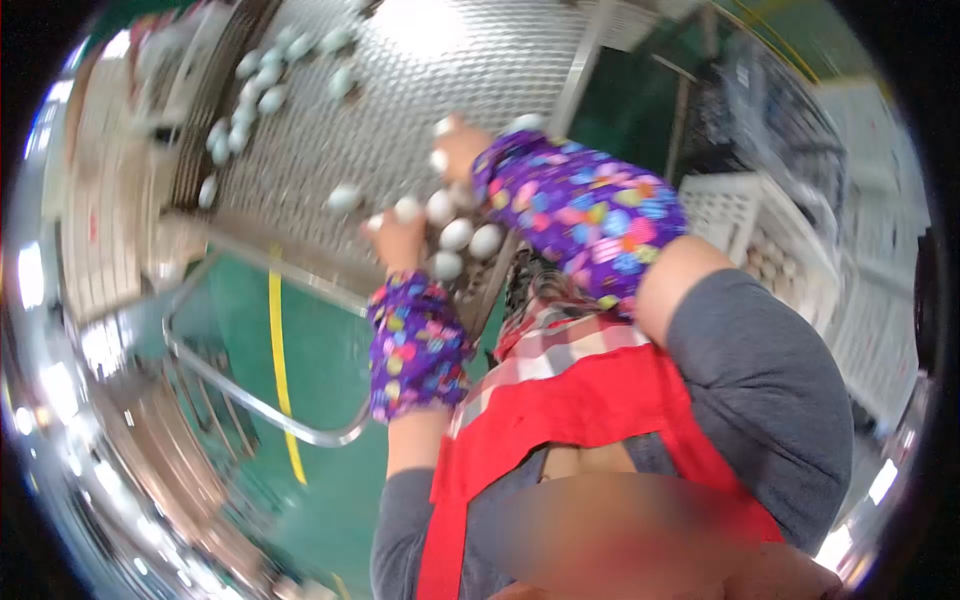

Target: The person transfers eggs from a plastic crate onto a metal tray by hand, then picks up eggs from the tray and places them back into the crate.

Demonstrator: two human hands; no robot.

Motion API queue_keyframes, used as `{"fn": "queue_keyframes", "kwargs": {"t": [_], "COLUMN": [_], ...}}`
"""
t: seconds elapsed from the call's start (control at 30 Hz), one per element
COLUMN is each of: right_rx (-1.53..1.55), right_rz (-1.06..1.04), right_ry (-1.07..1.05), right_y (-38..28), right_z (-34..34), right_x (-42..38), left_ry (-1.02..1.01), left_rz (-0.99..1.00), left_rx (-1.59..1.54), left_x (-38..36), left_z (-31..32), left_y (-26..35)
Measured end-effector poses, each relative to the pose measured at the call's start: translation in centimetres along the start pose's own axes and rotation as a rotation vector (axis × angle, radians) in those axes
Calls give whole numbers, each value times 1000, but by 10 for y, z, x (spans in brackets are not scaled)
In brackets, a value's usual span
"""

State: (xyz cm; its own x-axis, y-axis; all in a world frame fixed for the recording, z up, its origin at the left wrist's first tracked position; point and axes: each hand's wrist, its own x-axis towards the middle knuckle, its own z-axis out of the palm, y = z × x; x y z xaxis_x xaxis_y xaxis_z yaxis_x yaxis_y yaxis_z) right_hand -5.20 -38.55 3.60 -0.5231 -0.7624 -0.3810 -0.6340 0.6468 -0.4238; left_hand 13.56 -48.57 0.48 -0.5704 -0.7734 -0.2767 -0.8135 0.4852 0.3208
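Eggs (456,236) clustered at the near corner of the metal table (490,80), left hand (400,244) beside them, right hand (461,150) farther over the table, whether either grips being indiscernible.

A yellow line (281,360) crosses the green floor (330,345); bright lights (31,275) glow at left.

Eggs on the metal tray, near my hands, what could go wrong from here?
The clustered eggs sit close together beside the left hand, so a hasty push might knock them together and crack shells. The egg by the sleeve lies close to the patterned right sleeve, which could nudge it if that arm swings.
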Motion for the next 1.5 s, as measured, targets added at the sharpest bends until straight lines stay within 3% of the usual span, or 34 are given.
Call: {"fn": "queue_keyframes", "kwargs": {"t": [0.03,0.07,0.2,0.23,0.27,0.33,0.4,0.47,0.5,0.53,0.57,0.6,0.67,0.73,0.83,0.93,1.03,1.17,1.27,1.37,1.5], "right_rx": [40,51,298,237,180,389,427,316,232,269,51,77,120,166,136,73,94,213,222,240,28], "right_rz": [-65,-56,228,67,-95,-326,-355,-128,136,428,452,715,961,963,884,862,812,734,678,688,748], "right_ry": [114,84,357,335,318,336,603,932,895,801,762,553,242,106,-192,-224,-119,-137,-169,-198,-473], "right_y": [6,7,-5,9,22,59,126,226,281,308,379,397,431,465,462,465,480,493,501,498,483], "right_z": [10,14,67,34,-5,-74,-110,-107,-90,-88,-45,-31,13,53,53,38,50,47,50,48,34], "right_x": [-2,1,15,-31,-83,-184,-272,-361,-402,-469,-513,-560,-629,-666,-679,-676,-683,-681,-677,-669,-646], "left_ry": [-8,-22,-143,-215,-24,346,202,-39,-192,-353,-449,-721,-959,-1208,-1151,-978,-1036,-1153,-1400,-1510,-1568], "left_rz": [43,80,164,188,336,596,778,1035,1219,1322,1487,1426,1627,1629,1476,1687,1514,1506,1391,1220,1281], "left_rx": [21,67,217,304,263,151,-212,-451,-498,-492,-385,-391,-119,206,562,405,594,657,696,479,441], "left_x": [6,7,14,-9,-19,-52,-96,-160,-193,-236,-272,-309,-355,-401,-466,-478,-503,-498,-484,-483,-492], "left_z": [6,8,-10,-16,-16,-17,-26,-19,-12,-1,13,35,105,175,251,327,317,318,337,360,357], "left_y": [-6,-12,-8,29,44,71,153,251,291,331,363,382,398,426,445,438,464,479,481,460,475]}}
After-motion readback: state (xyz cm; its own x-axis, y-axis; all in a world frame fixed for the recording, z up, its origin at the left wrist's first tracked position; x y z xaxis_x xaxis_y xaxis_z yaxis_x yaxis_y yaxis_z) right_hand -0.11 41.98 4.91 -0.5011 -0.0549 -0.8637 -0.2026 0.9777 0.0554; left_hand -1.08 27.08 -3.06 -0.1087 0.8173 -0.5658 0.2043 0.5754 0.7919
